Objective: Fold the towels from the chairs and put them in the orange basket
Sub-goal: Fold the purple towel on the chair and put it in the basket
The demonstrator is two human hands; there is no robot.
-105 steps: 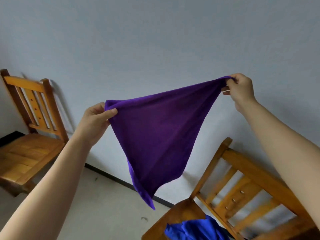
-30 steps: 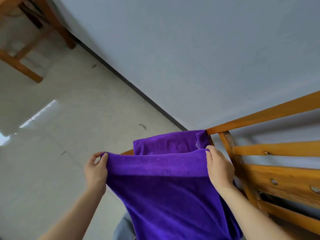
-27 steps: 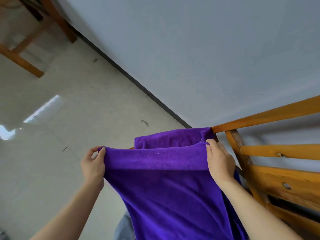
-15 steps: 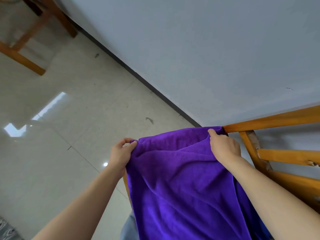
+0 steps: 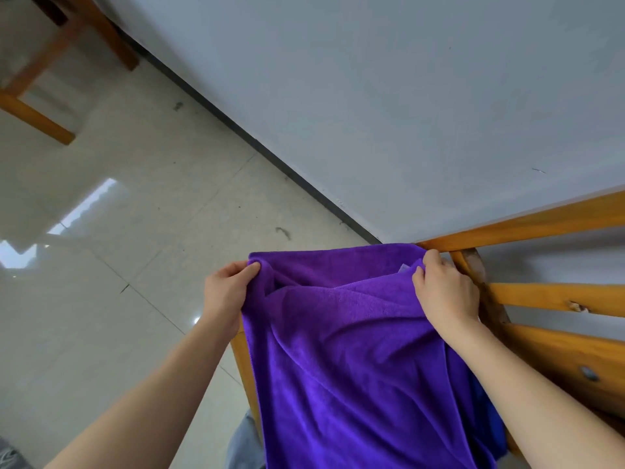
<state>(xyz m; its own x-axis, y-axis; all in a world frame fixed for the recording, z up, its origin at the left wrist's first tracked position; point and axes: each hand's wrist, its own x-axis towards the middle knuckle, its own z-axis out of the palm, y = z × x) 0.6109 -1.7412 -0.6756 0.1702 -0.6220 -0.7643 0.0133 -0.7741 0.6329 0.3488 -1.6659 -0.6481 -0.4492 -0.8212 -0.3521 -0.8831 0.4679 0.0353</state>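
Left hand [image 5: 226,292] and right hand [image 5: 443,292] are each pinching a far corner of the purple towel [image 5: 355,367], which is lying draped over the chair [image 5: 541,228] seat. Back rails are crowding the right hand. Open floor [image 5: 118,265] is running left to the wall [image 5: 372,96]. Second chair [image 5: 33,113] is sitting top left, cut off. Blue cloth [image 5: 487,411] is showing under the towel, mostly hidden.
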